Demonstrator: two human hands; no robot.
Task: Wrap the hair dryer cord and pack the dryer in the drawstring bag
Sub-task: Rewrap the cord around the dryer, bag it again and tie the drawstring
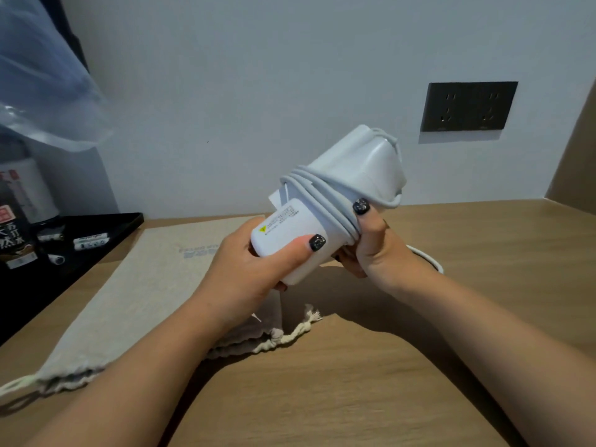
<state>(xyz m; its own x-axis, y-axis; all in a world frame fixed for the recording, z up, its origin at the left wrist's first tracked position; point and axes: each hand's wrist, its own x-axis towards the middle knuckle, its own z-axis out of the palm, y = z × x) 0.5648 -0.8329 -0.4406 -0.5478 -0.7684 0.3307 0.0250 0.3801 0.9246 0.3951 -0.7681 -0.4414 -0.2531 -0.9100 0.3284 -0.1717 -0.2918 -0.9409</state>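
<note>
Left hand (248, 269): curled round the handle end of the white hair dryer (335, 201), thumb laid across its face. Right hand (371, 243): thumb and fingers pinched the grey cord (317, 188) against the dryer's middle, where several turns were wound. Dryer was held above the wooden table (354, 382), nozzle toward the wall. Beige drawstring bag (138, 291) lay flat beneath the left forearm. Black tray (106, 227) at left; wall socket (469, 106) behind.

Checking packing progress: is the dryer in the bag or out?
Out. Both hands hold the dryer above the bag, which lies flat.
</note>
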